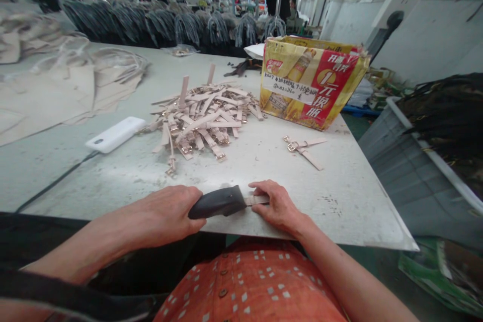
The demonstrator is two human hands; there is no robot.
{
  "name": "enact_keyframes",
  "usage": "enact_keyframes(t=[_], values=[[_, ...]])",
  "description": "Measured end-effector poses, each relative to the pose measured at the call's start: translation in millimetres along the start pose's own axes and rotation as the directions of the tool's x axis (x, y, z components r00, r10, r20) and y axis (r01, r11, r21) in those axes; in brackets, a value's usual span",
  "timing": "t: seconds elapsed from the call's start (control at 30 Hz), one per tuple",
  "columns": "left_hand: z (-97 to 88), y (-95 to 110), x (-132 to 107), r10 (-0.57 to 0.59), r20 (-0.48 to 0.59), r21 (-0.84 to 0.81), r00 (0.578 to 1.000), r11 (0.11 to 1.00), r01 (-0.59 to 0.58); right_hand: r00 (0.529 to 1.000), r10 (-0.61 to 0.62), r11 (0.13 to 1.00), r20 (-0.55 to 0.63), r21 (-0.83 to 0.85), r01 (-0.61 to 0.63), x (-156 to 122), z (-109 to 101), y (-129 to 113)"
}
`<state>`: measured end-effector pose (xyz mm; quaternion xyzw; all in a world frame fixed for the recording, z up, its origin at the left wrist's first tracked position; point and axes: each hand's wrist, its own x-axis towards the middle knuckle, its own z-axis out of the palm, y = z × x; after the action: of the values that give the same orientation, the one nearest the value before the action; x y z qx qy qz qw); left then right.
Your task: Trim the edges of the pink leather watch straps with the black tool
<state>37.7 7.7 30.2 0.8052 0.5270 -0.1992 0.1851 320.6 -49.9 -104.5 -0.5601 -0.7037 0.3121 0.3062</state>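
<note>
My left hand is closed round one end of a dark, block-ended object whose kind I cannot make out. Its wide end covers part of a narrow beige strap at the table's front edge. The strap's other end lies between the thumb and fingers of my right hand. Beyond both hands rises a loose heap of beige straps with metal buckles. Two buckled straps lie crossed, apart from the heap, to the right.
A yellow and red cardboard box stands at the table's right. On the left, a white power bank with a black cable lies near beige fabric pieces. A grey bin holding dark items stands beyond the right edge.
</note>
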Motion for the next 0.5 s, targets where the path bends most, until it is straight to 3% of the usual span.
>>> enact_keyframes(t=[0.23,0.5], values=[[1.9,25.9,6.5,0.006,-0.011,0.020,1.000,1.000,-0.006,1.000,0.018,1.000,-0.018,-0.009,-0.018,2.1,0.3,0.4],[26.2,6.7,3.3,-0.036,-0.117,-0.039,0.993,0.999,0.032,0.998,0.011,1.000,-0.061,-0.019,-0.012,4.6,7.0,5.2]])
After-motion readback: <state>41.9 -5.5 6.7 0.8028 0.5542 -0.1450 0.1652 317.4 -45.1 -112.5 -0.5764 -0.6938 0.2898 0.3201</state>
